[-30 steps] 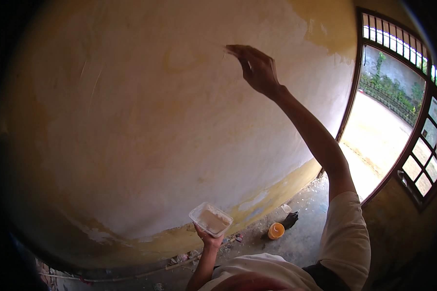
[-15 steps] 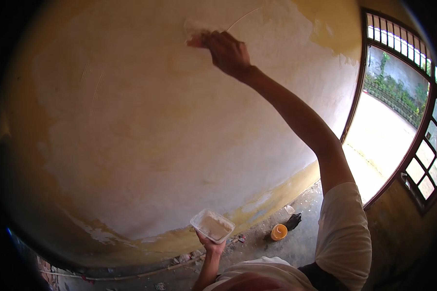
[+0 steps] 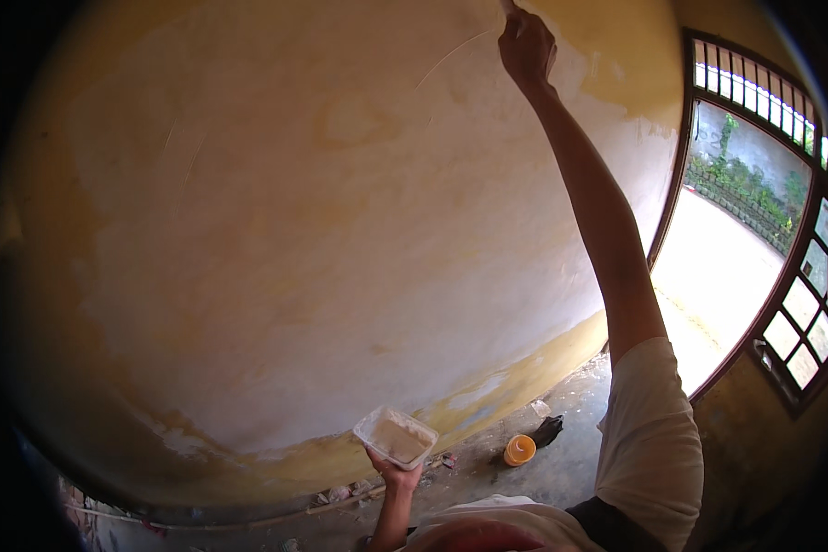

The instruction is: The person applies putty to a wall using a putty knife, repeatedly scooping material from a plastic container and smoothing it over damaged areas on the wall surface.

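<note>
My left hand is low in front of me, closed under a clear plastic tub. Pale, creamy paste lies in the tub. High at the top edge of the picture, my right hand reaches up the wall with its fingers closed on a flat scraper. Most of the scraper is cut off by the frame, so whether its blade touches the wall is hidden. The yellow wall bears a broad whitish smeared coat, with thin curved ridges near my right hand.
An orange bucket stands on the grey floor beside a black plastic bag. A long thin pole and scraps lie along the wall's foot. To the right, a dark-framed doorway opens onto a bright yard, next to a paned window panel.
My right hand has swept up and to the right across the wall with the scraper. The tub in my left hand has shifted slightly left and down in the picture.
</note>
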The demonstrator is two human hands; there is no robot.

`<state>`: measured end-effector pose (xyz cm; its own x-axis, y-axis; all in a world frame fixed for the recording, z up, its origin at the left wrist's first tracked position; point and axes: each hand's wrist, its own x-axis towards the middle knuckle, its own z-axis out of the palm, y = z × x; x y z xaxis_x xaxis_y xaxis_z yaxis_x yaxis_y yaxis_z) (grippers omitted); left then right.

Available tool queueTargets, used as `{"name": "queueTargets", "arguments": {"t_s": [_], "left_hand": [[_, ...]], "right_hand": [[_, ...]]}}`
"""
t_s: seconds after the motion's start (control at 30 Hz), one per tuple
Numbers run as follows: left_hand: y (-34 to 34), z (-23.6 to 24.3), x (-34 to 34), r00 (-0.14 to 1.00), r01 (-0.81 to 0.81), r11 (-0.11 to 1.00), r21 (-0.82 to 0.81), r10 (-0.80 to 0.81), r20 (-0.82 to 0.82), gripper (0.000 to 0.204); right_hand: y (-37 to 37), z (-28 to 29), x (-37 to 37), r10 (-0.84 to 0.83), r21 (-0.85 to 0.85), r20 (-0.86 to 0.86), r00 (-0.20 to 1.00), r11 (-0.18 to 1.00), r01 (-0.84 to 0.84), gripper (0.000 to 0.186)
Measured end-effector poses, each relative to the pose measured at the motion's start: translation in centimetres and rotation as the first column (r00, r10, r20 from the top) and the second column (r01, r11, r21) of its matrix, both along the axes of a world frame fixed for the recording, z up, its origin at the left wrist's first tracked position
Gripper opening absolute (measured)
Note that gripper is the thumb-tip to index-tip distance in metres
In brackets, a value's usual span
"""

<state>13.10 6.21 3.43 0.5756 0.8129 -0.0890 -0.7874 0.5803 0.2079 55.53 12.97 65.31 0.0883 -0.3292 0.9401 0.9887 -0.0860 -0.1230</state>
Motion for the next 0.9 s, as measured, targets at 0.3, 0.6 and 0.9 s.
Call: {"name": "queueTargets", "arguments": {"t_s": [0.3,0.6,0.9], "left_hand": [[-0.1,-1.5,-0.4,0.992,-0.125,0.992,0.021,0.125,0.001,0.062],[-0.4,0.7,1.1,0.999,-0.045,0.996,0.072,0.043,0.023,0.060],[-0.3,0.0,-1.3,0.997,-0.069,0.997,0.036,0.068,0.035,0.060]], "right_hand": [[8.6,-5.4,-19.3,0.059,-0.340,0.349,0.935,0.938,0.067,0.048],[2.0,-12.0,-15.9,0.318,-0.323,0.658,0.682,0.938,-0.126,0.023],[-1.4,-4.9,1.9,-0.072,-0.125,-0.467,0.881,0.992,0.015,0.034]]}}
